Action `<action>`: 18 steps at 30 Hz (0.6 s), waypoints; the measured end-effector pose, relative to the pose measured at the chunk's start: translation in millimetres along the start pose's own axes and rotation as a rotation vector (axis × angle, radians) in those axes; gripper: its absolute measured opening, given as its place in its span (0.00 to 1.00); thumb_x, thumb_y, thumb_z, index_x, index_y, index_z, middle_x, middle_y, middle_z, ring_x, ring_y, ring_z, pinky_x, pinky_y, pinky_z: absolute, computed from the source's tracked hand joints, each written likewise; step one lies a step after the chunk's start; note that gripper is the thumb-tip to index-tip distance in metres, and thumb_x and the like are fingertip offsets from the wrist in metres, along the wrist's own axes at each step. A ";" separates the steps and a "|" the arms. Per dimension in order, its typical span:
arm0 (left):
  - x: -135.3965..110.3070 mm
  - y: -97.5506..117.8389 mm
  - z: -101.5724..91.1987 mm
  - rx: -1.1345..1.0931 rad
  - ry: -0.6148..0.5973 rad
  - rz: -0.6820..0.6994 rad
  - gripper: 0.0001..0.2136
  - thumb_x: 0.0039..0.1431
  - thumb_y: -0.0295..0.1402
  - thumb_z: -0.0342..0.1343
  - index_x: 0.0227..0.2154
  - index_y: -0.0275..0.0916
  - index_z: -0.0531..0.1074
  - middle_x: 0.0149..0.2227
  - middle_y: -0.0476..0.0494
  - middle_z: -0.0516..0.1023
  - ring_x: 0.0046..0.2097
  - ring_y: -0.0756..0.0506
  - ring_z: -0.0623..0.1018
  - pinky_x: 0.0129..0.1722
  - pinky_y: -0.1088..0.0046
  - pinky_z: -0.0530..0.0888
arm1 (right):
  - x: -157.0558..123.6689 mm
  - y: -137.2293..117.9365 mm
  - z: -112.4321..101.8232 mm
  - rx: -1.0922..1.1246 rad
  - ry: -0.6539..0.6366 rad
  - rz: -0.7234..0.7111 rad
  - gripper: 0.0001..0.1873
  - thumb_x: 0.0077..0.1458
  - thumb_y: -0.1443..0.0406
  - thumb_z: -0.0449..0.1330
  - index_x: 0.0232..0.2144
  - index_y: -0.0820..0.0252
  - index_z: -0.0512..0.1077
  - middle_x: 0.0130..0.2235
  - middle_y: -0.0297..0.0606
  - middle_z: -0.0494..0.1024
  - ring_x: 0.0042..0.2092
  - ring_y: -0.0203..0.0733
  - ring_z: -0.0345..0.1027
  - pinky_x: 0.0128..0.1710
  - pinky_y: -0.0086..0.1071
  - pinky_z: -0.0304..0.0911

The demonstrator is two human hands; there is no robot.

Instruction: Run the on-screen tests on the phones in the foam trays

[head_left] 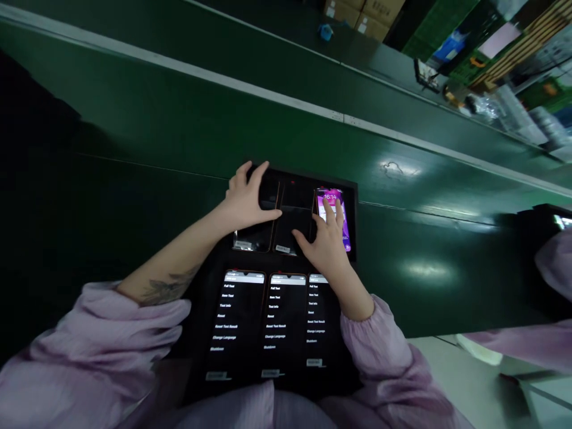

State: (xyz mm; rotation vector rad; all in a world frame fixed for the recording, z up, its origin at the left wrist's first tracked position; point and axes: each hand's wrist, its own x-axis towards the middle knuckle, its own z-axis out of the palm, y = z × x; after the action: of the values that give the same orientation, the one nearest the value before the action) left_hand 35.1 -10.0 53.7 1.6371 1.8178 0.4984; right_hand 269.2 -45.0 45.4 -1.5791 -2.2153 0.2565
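Observation:
A black tray lies in front of me with two rows of phones in it. My left hand rests over the far left phone, whose screen is dark, fingers spread across its top edge. My right hand lies open on the far right phone, fingertips touching its lit purple screen that reads 16:14. The far middle phone between my hands is dark. The three near phones show white menu text on black.
The tray sits on a dark green conveyor belt with a white stripe along its far side. Another person's pink sleeve and a tray are at the right. Cardboard boxes and green crates stand beyond.

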 end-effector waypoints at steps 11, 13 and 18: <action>-70.7 -80.3 21.6 -0.443 0.020 0.090 0.54 0.56 0.59 0.64 0.76 0.52 0.37 0.80 0.30 0.41 0.81 0.27 0.47 0.76 0.35 0.61 | -32.4 19.9 -37.9 0.072 -0.052 -0.284 0.16 0.68 0.61 0.60 0.54 0.51 0.82 0.75 0.45 0.66 0.80 0.64 0.44 0.72 0.72 0.57; -66.2 -78.8 21.8 -0.474 0.009 0.124 0.55 0.56 0.60 0.64 0.76 0.53 0.35 0.80 0.30 0.41 0.81 0.26 0.45 0.76 0.34 0.59 | -28.1 16.2 -38.0 0.074 -0.139 -0.278 0.16 0.67 0.60 0.62 0.54 0.49 0.83 0.76 0.42 0.64 0.81 0.65 0.42 0.73 0.73 0.55; -55.3 -78.0 20.1 -0.464 0.045 0.169 0.54 0.56 0.58 0.64 0.77 0.51 0.38 0.80 0.30 0.43 0.81 0.27 0.45 0.77 0.35 0.57 | -19.0 11.7 -38.2 0.079 -0.258 -0.329 0.15 0.65 0.59 0.65 0.51 0.49 0.85 0.76 0.40 0.63 0.81 0.67 0.41 0.74 0.75 0.52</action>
State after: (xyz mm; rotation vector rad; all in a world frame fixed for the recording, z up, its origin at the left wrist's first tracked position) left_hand -7.6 -78.9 -0.9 1.4632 1.4568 0.9590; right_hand 300.8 -61.9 71.3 -1.1700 -2.5820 0.4649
